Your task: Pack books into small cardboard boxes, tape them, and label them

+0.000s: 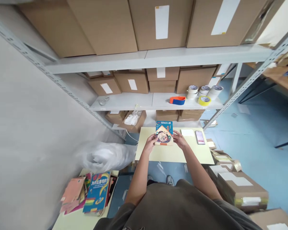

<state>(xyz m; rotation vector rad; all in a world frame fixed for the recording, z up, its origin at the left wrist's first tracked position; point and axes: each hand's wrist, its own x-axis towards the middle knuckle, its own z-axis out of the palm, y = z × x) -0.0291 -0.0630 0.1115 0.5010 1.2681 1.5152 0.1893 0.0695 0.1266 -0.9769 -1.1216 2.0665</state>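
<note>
A children's book (164,133) with a dark blue and cream cover faces up above the pale yellow table (182,156). My left hand (150,143) grips its lower left edge, thumb on the cover. On the opposite side, my right hand (179,139) closes on the right edge, with the thumb near the front. Fingers behind the book are hidden. To the right of it, a phone (200,137) and a white paper (187,132) lie on the table.
Ahead stands a metal shelf (124,64) with cardboard boxes (162,25), tape rolls (204,100) and an orange-blue band (177,100). Bubble wrap (108,156) and stacked books (97,191) are at left. Taped cartons (242,188) line the floor at right.
</note>
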